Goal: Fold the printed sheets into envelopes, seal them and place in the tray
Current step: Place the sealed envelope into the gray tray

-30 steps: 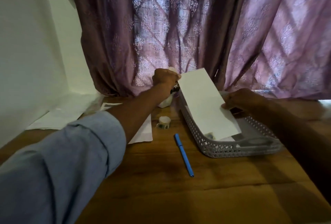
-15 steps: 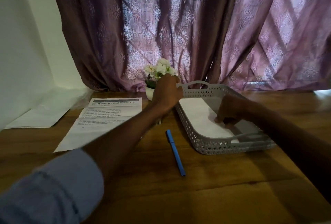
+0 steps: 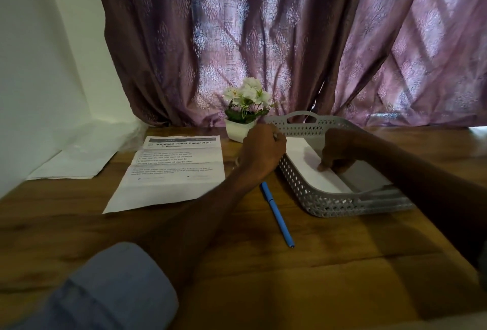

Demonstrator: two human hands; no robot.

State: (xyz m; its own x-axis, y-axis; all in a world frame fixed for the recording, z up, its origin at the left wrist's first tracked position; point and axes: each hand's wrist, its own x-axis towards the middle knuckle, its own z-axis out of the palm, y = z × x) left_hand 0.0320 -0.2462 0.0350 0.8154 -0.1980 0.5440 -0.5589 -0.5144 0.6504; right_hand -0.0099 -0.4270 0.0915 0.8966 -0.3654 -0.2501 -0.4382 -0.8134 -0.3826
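Two hands are in view at the grey perforated tray (image 3: 311,198). The right hand (image 3: 338,151) reaches into the tray from the right, fingers bent downward, fingertips (image 3: 322,167) pressing on the white envelope (image 3: 309,169) that lies flat on the tray floor. It pinches nothing that can be seen; the contact is from above only. The left hand (image 3: 263,149) sits at the tray's left wall, just beside the envelope's far corner, fingers curled inward. Whether it holds anything cannot be told from this angle; a small pale object shows at its knuckles but is too small to identify.

To the left of the left hand, a printed sheet (image 3: 171,171) lies unfolded on the wooden table (image 3: 290,290), headed "Replace Toilet Paper Roll", with crease lines across it. Nearer the person than both hands, between the sheet and the tray, a blue pen (image 3: 278,215) lies on the table, apart from each. Beyond the left hand stands a small white pot of white flowers (image 3: 246,108), just beside the tray's far left corner. Further left, blank white paper (image 3: 71,163) lies against the wall. A purple patterned curtain (image 3: 263,39) hangs behind.
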